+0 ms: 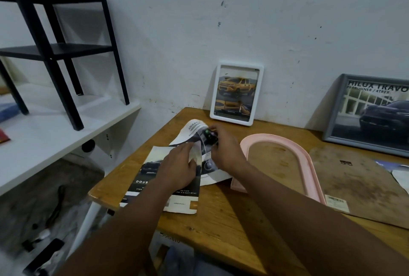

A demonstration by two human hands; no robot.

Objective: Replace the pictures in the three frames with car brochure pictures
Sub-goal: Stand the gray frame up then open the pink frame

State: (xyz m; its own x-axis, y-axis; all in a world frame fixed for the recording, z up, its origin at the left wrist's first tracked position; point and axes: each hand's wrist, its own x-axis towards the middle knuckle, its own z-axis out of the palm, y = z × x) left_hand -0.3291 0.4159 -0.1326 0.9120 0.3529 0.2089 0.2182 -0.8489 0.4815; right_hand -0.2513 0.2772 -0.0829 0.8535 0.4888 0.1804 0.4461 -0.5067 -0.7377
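A car brochure [155, 185] lies open on the wooden table [221, 211]. My left hand [177, 165] pinches a curled, partly lifted brochure page [194, 130]. My right hand [225, 149] is closed around a small black object with a green spot [209, 135], held against that page. A white frame [235, 94] holding a yellow pickup picture leans on the wall. A grey frame [376, 116] with a dark car picture leans at the right. A pink arch-shaped frame [309, 165] lies flat, with bare table showing through it.
A brown backing board [365, 187] with a barcode sticker lies right of the pink frame, and paper scraps [400, 174] lie at the far right edge. A white shelf [55, 134] carrying a black side table [57, 49] stands to the left.
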